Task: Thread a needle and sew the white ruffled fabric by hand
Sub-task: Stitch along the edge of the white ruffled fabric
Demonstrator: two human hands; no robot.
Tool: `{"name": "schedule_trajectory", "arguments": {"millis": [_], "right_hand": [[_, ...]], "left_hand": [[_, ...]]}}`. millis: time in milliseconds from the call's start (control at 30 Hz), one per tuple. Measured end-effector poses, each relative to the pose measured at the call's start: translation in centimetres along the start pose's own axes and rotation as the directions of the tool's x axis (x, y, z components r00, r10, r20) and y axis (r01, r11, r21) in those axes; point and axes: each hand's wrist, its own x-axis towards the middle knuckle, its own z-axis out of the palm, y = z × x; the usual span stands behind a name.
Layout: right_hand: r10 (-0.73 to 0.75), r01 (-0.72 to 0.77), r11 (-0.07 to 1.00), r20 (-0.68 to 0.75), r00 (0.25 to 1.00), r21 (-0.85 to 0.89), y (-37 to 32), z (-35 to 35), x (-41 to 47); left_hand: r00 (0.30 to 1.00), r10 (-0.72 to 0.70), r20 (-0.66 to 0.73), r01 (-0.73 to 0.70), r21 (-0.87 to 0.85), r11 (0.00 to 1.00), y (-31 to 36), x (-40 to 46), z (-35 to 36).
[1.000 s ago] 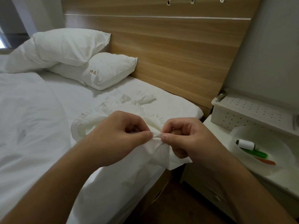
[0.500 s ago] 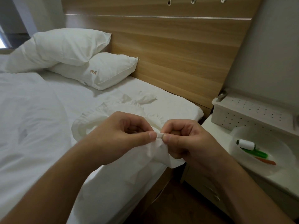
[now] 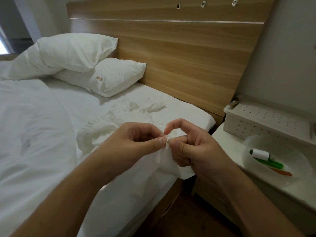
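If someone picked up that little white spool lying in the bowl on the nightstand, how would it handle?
The white spool looks small, so probably light. It lies on its side in the bowl across green tools, and being round it would likely roll if nudged. Its wound surface probably gives fair grip.

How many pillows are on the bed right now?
2. The upper pillow lies across the lower pillow, which leans against the headboard. The bedding at far left could hide another.
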Motion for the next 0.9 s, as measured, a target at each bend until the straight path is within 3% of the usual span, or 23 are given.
{"name": "schedule_trajectory", "arguments": {"millis": [300,733,900], "right_hand": [[0.034,-0.038,0.998,-0.09,0.995,-0.047,-0.6,-0.5,-0.3],[-0.092,0.079,0.994,-0.188,0.978,-0.077,0.0,0.5,-0.3],[-0.057,0.054,0.998,-0.183,0.982,-0.019,-0.4,0.1,-0.4]], "left_hand": [[1.0,-0.012,-0.008,0.012,-0.026,1.0,0.2,-0.1,-0.1],[0.999,-0.031,-0.016,0.031,-0.046,0.998,0.0,0.1,0.5],[0.998,-0.05,-0.046,0.046,-0.079,0.996,0.2,0.0,0.5]]}}
